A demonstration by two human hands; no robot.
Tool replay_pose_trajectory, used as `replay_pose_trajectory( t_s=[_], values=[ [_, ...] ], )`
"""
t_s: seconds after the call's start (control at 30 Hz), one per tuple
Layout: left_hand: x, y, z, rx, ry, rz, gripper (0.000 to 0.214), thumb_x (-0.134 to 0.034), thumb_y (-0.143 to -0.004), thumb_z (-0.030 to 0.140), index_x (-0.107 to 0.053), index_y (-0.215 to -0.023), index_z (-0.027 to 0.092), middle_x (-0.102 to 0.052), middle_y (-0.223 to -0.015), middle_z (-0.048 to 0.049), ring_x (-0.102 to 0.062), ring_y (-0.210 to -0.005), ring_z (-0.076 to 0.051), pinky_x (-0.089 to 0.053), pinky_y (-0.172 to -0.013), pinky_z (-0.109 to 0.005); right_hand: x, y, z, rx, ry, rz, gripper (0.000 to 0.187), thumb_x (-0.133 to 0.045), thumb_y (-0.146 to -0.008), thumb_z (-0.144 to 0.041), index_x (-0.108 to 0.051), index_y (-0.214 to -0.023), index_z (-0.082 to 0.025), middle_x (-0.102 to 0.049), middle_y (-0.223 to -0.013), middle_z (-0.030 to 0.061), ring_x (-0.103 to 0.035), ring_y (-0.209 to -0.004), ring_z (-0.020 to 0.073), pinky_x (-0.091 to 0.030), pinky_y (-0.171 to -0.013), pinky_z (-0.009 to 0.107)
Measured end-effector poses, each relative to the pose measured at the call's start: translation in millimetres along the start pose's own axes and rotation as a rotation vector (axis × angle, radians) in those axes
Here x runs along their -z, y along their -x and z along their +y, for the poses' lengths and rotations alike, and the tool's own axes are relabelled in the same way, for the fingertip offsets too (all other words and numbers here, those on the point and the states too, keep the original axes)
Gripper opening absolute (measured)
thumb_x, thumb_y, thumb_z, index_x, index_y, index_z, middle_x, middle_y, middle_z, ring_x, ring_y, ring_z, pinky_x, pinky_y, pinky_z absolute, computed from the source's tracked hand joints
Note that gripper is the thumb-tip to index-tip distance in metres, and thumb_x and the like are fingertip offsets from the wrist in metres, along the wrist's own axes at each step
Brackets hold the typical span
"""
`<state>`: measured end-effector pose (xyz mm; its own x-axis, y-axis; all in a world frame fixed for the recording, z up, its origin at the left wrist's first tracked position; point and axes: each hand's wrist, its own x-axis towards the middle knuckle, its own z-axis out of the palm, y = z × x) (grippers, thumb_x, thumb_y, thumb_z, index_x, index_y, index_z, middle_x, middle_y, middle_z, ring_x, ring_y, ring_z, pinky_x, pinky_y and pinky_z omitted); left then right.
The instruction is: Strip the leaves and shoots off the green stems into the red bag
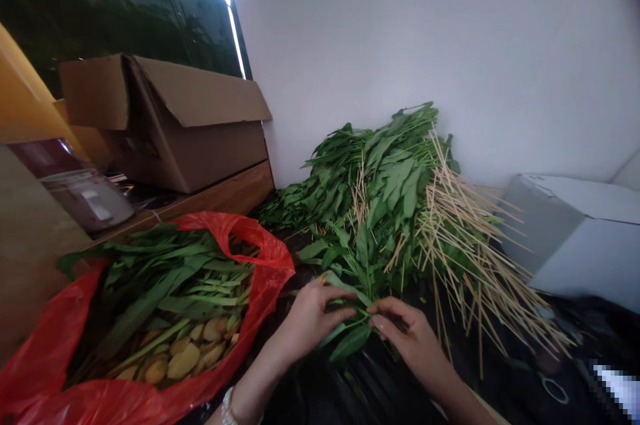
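My left hand [310, 318] and my right hand [405, 332] meet low in the middle of the head view. Both pinch the same small bunch of green leaves [353, 338], fingers curled round its stems. Just behind them lies a big heap of leafy greens [380, 192] mixed with several thin bamboo skewers [465, 245] that fan out to the right. The surface under my hands is covered in black plastic [360, 392].
An open red plastic bag [270, 272] at the left holds more greens and pale sliced pieces. Behind it stand a cardboard box [175, 125] on a wooden ledge and a lidded plastic container [85, 195]. A white box [575, 238] sits at right against the white wall.
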<state>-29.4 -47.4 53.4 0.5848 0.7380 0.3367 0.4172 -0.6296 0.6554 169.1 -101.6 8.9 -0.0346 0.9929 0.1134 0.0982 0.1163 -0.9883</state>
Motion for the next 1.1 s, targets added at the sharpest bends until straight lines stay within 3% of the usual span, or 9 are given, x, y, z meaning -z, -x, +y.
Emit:
replay_pose_trajectory(
  t_s=[0.1, 0.23, 0.4, 0.6, 0.7, 0.83, 0.93, 1.1],
  values=[
    [-3.7, 0.3, 1.9, -0.099, -0.195, -0.115, 0.019, -0.057, -0.091, 0.031, -0.07, -0.103, 0.026, -0.067, -0.1, -0.0031, -0.062, -0.091, -0.017, -0.044, -0.079, -0.024, -1.2, 0.0, 1.4, 0.007, 0.007, -0.001, 0.02, -0.064, -0.079, -0.037, -0.068, -0.085, -0.018, -0.061, -0.069, -0.0008, -0.053, -0.062, 0.0123, -0.044, -0.058, 0.024],
    [-6.8, 1.0, 3.2, -0.173, -0.433, -0.198, 0.021, -0.048, -0.095, 0.026, -0.065, -0.107, 0.023, -0.068, -0.091, -0.0029, -0.063, -0.083, -0.018, -0.045, -0.073, -0.026, -1.4, -0.3, 2.8, 0.027, 0.021, 0.022, 0.023, -0.062, -0.08, -0.039, -0.068, -0.088, -0.018, -0.064, -0.074, 0.0012, -0.055, -0.061, 0.0126, -0.046, -0.058, 0.024],
    [-6.4, 1.3, 1.5, -0.168, -0.609, -0.131, 0.013, -0.048, -0.092, 0.021, -0.06, -0.091, 0.017, -0.064, -0.084, -0.0046, -0.061, -0.078, -0.019, -0.044, -0.068, -0.028, 0.9, -1.5, 5.5, 0.008, 0.042, 0.1, 0.035, -0.062, -0.081, -0.045, -0.063, -0.106, -0.021, -0.067, -0.084, 0.0029, -0.06, -0.064, 0.0144, -0.048, -0.056, 0.025],
    [-14.4, 3.9, -19.4, -0.2, -0.657, -0.008, 0.009, -0.05, -0.083, 0.012, -0.054, -0.078, 0.018, -0.061, -0.074, -0.0031, -0.058, -0.069, -0.019, -0.041, -0.062, -0.027, -0.5, -1.6, 10.1, 0.018, 0.038, 0.083, 0.029, -0.06, -0.084, -0.048, -0.063, -0.091, -0.02, -0.066, -0.07, 0.0016, -0.057, -0.054, 0.0125, -0.045, -0.053, 0.024],
    [-15.5, 5.3, -23.1, -0.207, -0.653, 0.012, 0.009, -0.05, -0.078, 0.01, -0.053, -0.077, 0.018, -0.06, -0.072, -0.0026, -0.057, -0.068, -0.018, -0.039, -0.061, -0.027, -1.8, -0.8, 6.9, 0.018, 0.015, 0.092, 0.03, -0.063, -0.081, -0.048, -0.063, -0.092, -0.02, -0.067, -0.071, 0.0014, -0.057, -0.055, 0.0127, -0.046, -0.053, 0.024],
    [-13.8, 7.3, -16.9, -0.178, -0.568, 0.029, 0.01, -0.049, -0.074, 0.009, -0.052, -0.07, 0.018, -0.057, -0.068, -0.0026, -0.054, -0.065, -0.017, -0.036, -0.059, -0.027, -3.5, 0.2, 2.5, 0.021, 0.013, 0.089, 0.03, -0.063, -0.081, -0.049, -0.065, -0.089, -0.02, -0.066, -0.068, 0.0008, -0.056, -0.053, 0.0121, -0.044, -0.05, 0.023],
    [-18.9, 7.3, -14.9, -0.1, -0.375, 0.102, 0.012, -0.047, -0.073, 0.009, -0.054, -0.069, 0.018, -0.056, -0.065, -0.0018, -0.052, -0.062, -0.015, -0.036, -0.059, -0.025, -6.7, 0.9, 2.6, 0.049, 0.003, 0.101, 0.031, -0.061, -0.083, -0.05, -0.065, -0.085, -0.019, -0.066, -0.067, 0.0014, -0.055, -0.05, 0.0108, -0.042, -0.048, 0.023],
    [-20.8, -0.2, -24.7, 0.276, 0.245, 0.363, 0.019, -0.046, -0.077, 0.021, -0.045, -0.058, 0.018, -0.045, -0.054, 0.0029, -0.043, -0.054, -0.012, -0.034, -0.053, -0.022, -5.6, 0.1, 3.7, 0.024, -0.071, 0.145, 0.038, -0.064, -0.079, -0.055, -0.064, -0.084, -0.018, -0.068, -0.068, 0.0034, -0.055, -0.048, 0.0113, -0.041, -0.046, 0.023]
  ],
)
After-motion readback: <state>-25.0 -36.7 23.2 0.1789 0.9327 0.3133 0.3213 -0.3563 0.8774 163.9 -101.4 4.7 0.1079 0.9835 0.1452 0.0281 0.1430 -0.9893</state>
